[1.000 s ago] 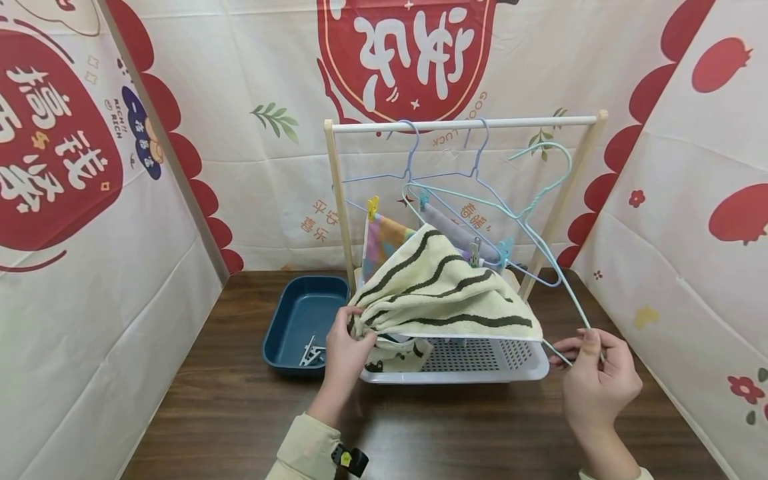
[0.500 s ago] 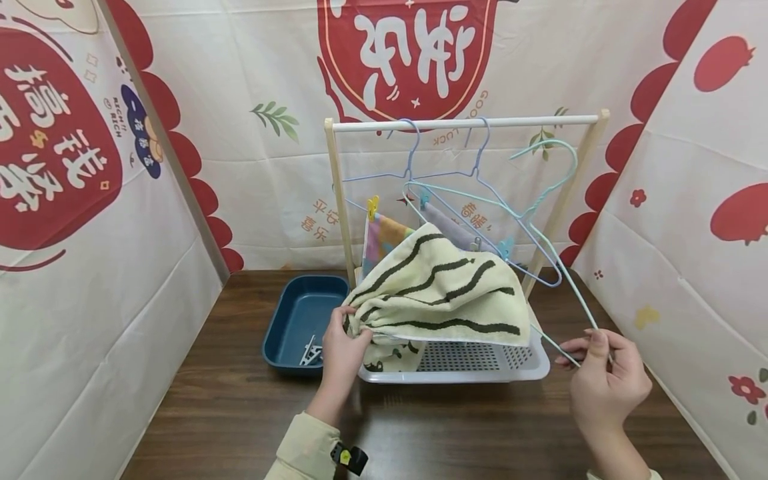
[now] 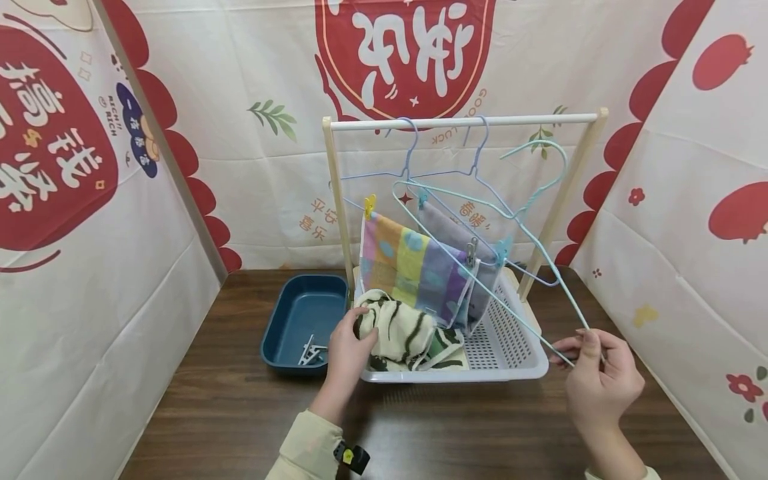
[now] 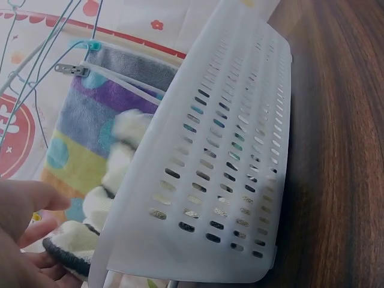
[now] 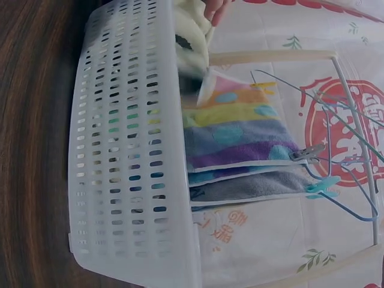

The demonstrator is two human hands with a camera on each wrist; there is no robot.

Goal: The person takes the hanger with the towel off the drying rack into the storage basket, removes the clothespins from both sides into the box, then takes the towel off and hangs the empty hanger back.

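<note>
My left hand [image 3: 347, 350] holds one end of a cream towel with dark stripes [image 3: 399, 323], bunched up at the left side of the white basket [image 3: 510, 375]. In the left wrist view, the striped towel [image 4: 71, 245] lies between thumb and fingers. On the right, my right hand [image 3: 603, 380] pinches the lower corner of a turquoise wire hanger [image 3: 543, 252]. That hanger is tilted in the air before the rack, its hook free of the rod. Its bottom bar crosses in front of a checked multicolored towel [image 3: 408, 260].
A wooden rack [image 3: 465, 124] stands behind, bearing two blue hangers [image 3: 480, 150]. The checked towel and a grey towel [image 3: 447, 223] hang there by clothespins [image 3: 503, 250]. Left of the basket, a dark blue tray [image 3: 306, 300] contains white clothespins [image 3: 311, 353]. Patterned cloth walls surround the table.
The striped towel, earlier spread up across the hanger, has dropped off it into a bunch in the basket, uncovering the checked towel. Both hands stay about where they were.
</note>
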